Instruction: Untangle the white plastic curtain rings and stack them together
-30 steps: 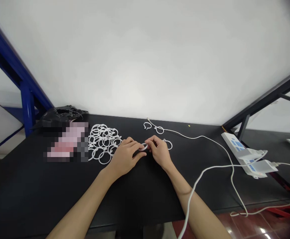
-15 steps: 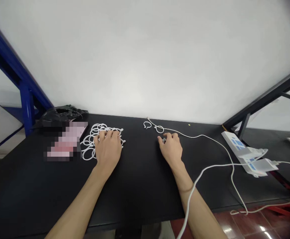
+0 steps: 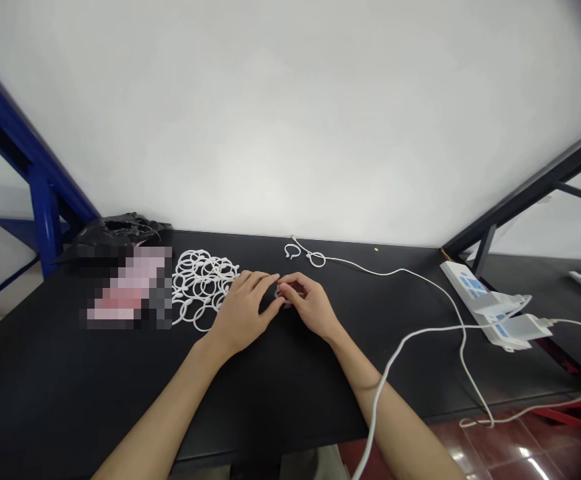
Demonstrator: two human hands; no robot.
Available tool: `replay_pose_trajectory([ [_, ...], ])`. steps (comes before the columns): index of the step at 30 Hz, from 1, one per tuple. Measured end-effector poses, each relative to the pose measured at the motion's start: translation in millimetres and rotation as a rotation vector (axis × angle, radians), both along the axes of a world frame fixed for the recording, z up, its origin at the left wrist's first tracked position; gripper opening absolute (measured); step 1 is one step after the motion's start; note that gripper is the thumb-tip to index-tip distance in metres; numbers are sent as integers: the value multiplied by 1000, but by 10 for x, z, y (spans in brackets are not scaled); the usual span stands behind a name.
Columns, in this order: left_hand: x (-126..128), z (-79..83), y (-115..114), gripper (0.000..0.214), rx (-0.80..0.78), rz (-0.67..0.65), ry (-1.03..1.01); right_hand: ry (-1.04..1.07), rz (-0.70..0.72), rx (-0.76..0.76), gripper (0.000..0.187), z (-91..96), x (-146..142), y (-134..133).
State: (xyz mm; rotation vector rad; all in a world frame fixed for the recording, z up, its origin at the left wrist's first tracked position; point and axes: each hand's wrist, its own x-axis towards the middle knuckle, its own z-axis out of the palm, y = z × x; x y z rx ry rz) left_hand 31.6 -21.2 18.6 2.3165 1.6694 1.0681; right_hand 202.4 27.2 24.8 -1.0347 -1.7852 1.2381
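Stretched out over the black table, my left hand has its fingers extended and the thumb apart, and nothing shows in its grip. Its fingertips come close to my right hand, whose thumb and fingers are pinched on a small white ring, mostly hidden by the fingers. Left of my left hand lies a pile of white plastic rings with small knobs. Beyond my hands, an opened white ring and a closed-looking one lie near the wall.
A white power strip with plugged adapters stands on the right, and its white cable crosses in front of my right forearm. At the left are a pixelated pink object and a black plastic bag. Blue metal frame bars rise beside them.
My left hand has left the ring pile and moved right. My right hand has moved left with the small ring, so both hands now meet near the middle.
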Motion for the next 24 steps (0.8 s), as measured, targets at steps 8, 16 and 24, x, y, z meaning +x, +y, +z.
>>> replay_pose_trajectory([
  [8,64,-26,-16,54,-100,-39,-31,177,-18,-131,29,16,-18,19],
  [16,53,10,-15,32,-96,-56,-7,149,-23,-103,27,-6,-31,14],
  [24,45,-8,4,32,-64,-79,-33,32,-27,22,24,-2,-18,4],
])
